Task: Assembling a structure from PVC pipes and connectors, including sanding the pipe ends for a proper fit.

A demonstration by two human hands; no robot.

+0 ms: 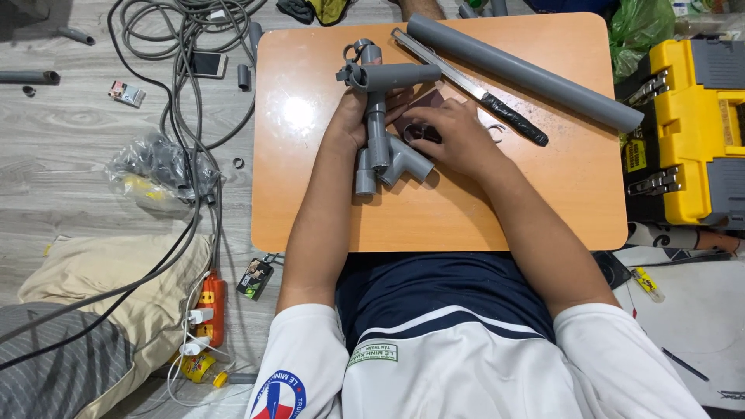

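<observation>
Grey plastic pipe assembly [378, 128] lies on orange table [326, 209], near centre, upright stem with tee fittings at both ends. Left hand [351, 118] closed around stem, holding it. Right hand [458, 136] rests just beside, fingers curled over small dark ring piece [419, 133]; grip there not clear. Long grey pipe [524, 71] and knife with black handle [473, 89] lie behind. Yellow toolbox [687, 132] at right.

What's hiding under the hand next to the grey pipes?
Under the right hand a dark reddish-brown sheet and a small dark ring peek out on the orange table. The rest is covered.
</observation>
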